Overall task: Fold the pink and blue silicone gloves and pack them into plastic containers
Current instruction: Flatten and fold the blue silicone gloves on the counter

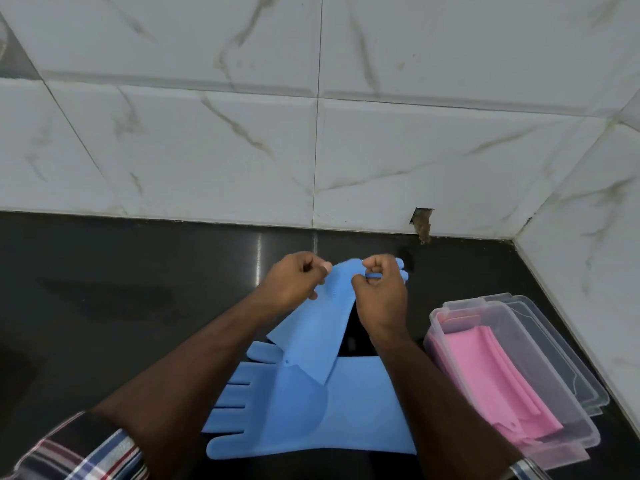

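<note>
Both my hands hold one blue silicone glove [313, 327] up above the dark counter. My left hand [294, 280] pinches its finger end on the left, and my right hand [379, 289] grips the fingers on the right. The glove's cuff hangs down toward me. A second blue glove [311, 410] lies flat on the counter below, fingers pointing left. To the right stands a clear plastic container [446, 315] holding folded pink gloves [498, 372].
Another clear container or lid [568, 362] sits under and behind the pink-filled one, near the right wall. White marble tiles [311, 150] back the black counter [121, 306], with a chipped hole [422, 223] at the wall's base.
</note>
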The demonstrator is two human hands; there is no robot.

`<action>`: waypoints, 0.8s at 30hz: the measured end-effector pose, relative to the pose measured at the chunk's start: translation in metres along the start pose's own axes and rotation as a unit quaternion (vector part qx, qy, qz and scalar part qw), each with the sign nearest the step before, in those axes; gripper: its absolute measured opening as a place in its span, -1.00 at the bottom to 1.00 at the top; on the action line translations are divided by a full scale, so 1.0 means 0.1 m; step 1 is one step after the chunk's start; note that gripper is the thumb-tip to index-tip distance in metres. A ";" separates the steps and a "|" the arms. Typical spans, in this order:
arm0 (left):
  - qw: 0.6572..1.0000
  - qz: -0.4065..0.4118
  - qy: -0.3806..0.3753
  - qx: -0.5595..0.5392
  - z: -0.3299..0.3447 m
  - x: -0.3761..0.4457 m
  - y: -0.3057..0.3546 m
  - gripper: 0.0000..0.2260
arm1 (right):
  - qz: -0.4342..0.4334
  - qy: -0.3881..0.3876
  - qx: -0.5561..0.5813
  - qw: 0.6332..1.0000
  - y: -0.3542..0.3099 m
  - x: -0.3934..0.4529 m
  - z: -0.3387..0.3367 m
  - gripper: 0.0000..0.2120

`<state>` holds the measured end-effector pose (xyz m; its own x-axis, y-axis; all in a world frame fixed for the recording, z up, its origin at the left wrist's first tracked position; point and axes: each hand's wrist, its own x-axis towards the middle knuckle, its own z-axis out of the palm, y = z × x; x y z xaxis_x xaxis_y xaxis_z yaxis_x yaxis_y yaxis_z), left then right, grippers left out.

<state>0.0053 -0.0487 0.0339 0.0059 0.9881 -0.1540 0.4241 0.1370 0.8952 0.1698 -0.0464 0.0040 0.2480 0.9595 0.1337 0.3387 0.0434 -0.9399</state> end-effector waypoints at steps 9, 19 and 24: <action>0.981 0.011 -0.064 -0.184 -0.02 -0.05 0.64 -0.50 | -0.333 -0.116 -0.117 0.928 -0.55 -0.10 -0.18 -0.80; 0.991 -0.068 -0.004 -0.114 -0.22 -0.35 0.75 -0.78 | -0.297 -0.165 -0.100 0.935 -0.74 -0.35 -0.40 -0.75; 0.978 -0.071 0.074 -0.179 -0.25 -0.45 0.80 -0.81 | -0.183 -0.171 -0.124 0.960 -0.67 -0.50 -0.49 -0.60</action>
<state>0.0158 -0.0800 0.1226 -0.1719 0.9531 -0.2492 0.0663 0.2636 0.9623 0.1797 -0.1106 0.0757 -0.2273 0.9298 0.2895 0.5619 0.3680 -0.7409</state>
